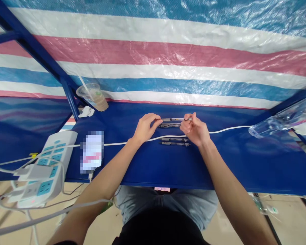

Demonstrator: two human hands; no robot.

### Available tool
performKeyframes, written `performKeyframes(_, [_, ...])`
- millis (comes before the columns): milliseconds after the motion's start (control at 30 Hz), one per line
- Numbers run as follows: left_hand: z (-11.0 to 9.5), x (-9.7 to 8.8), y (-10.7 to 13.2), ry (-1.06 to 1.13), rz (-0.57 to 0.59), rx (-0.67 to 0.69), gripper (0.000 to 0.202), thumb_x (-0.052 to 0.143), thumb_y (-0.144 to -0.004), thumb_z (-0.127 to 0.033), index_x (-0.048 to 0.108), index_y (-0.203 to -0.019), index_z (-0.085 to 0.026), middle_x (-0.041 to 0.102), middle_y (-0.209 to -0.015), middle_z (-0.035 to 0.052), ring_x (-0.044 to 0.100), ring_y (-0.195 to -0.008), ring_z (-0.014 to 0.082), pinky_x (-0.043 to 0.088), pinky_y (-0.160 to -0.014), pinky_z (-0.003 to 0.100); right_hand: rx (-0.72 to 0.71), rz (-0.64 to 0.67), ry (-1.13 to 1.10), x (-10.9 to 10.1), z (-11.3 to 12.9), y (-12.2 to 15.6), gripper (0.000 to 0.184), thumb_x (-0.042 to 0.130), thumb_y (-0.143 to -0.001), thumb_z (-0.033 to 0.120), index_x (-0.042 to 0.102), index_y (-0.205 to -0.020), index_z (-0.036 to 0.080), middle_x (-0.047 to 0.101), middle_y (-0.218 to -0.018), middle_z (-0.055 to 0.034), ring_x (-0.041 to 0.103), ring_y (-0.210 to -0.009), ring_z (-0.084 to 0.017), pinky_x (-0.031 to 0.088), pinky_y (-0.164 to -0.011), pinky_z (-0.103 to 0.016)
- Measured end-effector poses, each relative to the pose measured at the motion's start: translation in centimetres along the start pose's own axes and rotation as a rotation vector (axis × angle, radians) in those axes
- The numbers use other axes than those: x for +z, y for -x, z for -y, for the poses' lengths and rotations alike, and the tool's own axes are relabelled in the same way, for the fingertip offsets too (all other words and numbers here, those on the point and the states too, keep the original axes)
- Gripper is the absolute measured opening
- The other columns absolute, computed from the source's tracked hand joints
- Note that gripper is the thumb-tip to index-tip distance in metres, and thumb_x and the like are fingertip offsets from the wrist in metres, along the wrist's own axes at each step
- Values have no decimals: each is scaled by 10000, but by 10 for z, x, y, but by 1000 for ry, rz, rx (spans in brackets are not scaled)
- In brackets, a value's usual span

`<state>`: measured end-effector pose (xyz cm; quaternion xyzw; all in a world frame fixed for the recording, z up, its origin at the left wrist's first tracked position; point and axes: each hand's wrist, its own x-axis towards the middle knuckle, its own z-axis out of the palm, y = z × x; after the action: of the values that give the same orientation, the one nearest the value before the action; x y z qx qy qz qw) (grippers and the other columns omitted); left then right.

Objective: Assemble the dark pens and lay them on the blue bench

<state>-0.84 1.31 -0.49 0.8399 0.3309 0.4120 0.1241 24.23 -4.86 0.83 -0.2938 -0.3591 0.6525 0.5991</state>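
Both my hands hold one pen (173,119) level above the blue table (168,166). My left hand (144,128) pinches its left end and my right hand (194,129) pinches its right end. Just under the held pen lies another dark pen (170,126). Two more dark pens (173,141) lie side by side nearer to me, between my wrists. A white cable (226,129) runs across the table under my hands.
A phone (92,151) lies left of my left arm. A white power strip (44,166) with plugs hangs over the table's left edge. A plastic cup with a straw (93,96) stands at the back left. A clear plastic bag (283,119) lies at the right. A striped tarp backs the table.
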Motion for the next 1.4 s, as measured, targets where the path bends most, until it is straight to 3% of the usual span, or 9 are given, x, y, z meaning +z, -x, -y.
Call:
performKeyframes(167, [-2, -2, 1, 24, 33, 30, 311, 553, -1104, -443, 706, -1001, -193, 753, -954, 60, 689, -901, 201, 517, -867, 338, 13, 10, 17, 2, 0, 0, 428, 610, -1031, 625, 696, -854, 245, 382, -608, 33, 360, -537, -131, 367, -534, -286])
performKeyframes(333, [-2, -4, 0, 22, 59, 16, 306, 572, -1097, -442, 706, -987, -190, 753, -954, 62, 679, -901, 204, 516, -864, 350, 10, 24, 56, -1, 1, -2, 407, 712, -942, 634, 687, -810, 249, 381, -584, 45, 301, -519, -123, 275, -519, -287])
performKeyframes(433, [-1, -7, -2, 27, 72, 10, 315, 579, -1092, -453, 707, -975, -190, 750, -959, 66, 668, -906, 206, 522, -868, 354, -44, -54, 274, -6, 3, -3, 487, 639, -966, 690, 753, -846, 233, 516, -599, 15, 384, -532, -132, 300, -538, -304])
performKeyframes(533, [2, -10, -3, 28, 91, -6, 321, 587, -1087, -464, 711, -970, -192, 749, -974, 68, 663, -941, 214, 525, -885, 358, -156, -76, 624, -11, 4, -3, 444, 744, -919, 634, 824, -936, 198, 665, -691, -23, 532, -625, -154, 373, -604, -315])
performKeyframes(633, [3, -12, -2, 17, 146, -18, 313, 620, -1070, -483, 731, -1000, -199, 763, -974, 55, 666, -909, 205, 511, -868, 355, -196, -30, 789, -13, 5, -4, 418, 793, -882, 602, 820, -917, 187, 701, -715, -31, 605, -677, -177, 432, -657, -324])
performKeyframes(767, [-2, -15, -2, 11, 205, 23, 283, 621, -1077, -462, 761, -1147, -226, 799, -965, 29, 678, -809, 178, 482, -846, 355, -161, 55, 777, -7, 8, -1, 409, 753, -924, 595, 794, -867, 192, 714, -731, -33, 591, -649, -163, 444, -645, -312])
performKeyframes(867, [-9, -17, -3, 49, 233, 55, 259, 623, -1081, -430, 781, -1084, -225, 819, -981, 26, 697, -831, 177, 482, -858, 356, -144, 65, 710, -7, 9, 0, 453, 676, -989, 597, 797, -808, 200, 725, -748, -50, 618, -698, -181, 467, -675, -316])
performKeyframes(1133, [-22, -16, -1, 117, 403, -16, 167, 748, -1005, -413, 815, -1000, -260, 811, -955, 18, 708, -920, 203, 475, -927, 388, -361, -355, 544, -35, -1, -15, 497, 695, -965, 633, 783, -717, 211, 669, -649, -41, 551, -630, -167, 436, -624, -314])
performKeyframes(1400, [-31, -31, -4, 29, 537, -10, 136, 812, -949, -352, 797, -871, -242, 773, -1084, 35, 671, -1071, 215, 474, -1043, 403, -307, -347, 578, -24, -6, -17, 535, 650, -990, 645, 763, -715, 200, 658, -650, -34, 541, -631, -163, 444, -651, -316])
